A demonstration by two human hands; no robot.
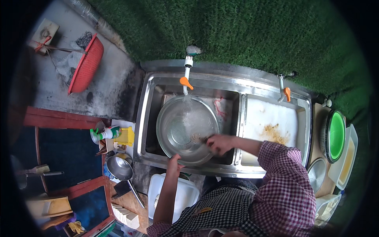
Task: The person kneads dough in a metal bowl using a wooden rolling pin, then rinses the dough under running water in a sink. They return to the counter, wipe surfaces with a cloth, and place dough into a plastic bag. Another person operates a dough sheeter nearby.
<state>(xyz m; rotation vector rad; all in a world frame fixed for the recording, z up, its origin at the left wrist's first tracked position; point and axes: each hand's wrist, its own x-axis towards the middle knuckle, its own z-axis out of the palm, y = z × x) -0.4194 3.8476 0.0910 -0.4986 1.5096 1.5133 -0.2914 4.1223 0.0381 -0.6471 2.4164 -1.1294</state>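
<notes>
A large round metal bowl [177,136] sits tilted in the left basin of a stainless steel double sink [149,124]. Water runs into it from a white tap with an orange handle [186,83]. My left hand [174,162] grips the bowl's near rim. At the bowl's right side, my right hand [219,144] reaches in over the rim with curled fingers. Motion blurs it, and a small dark patch shows at its fingertips; whether that is a held scrubber cannot be told. A reddish, string-like thing [219,108] lies on the basin floor behind the bowl.
White foam with brown bits [266,118] covers the right basin below a second tap [284,93]. Green and metal colanders [337,134] stand at right. Left are a red basket [88,68], a spray bottle [108,133] and a saucepan [120,168]. A white tub [186,198] stands below the sink.
</notes>
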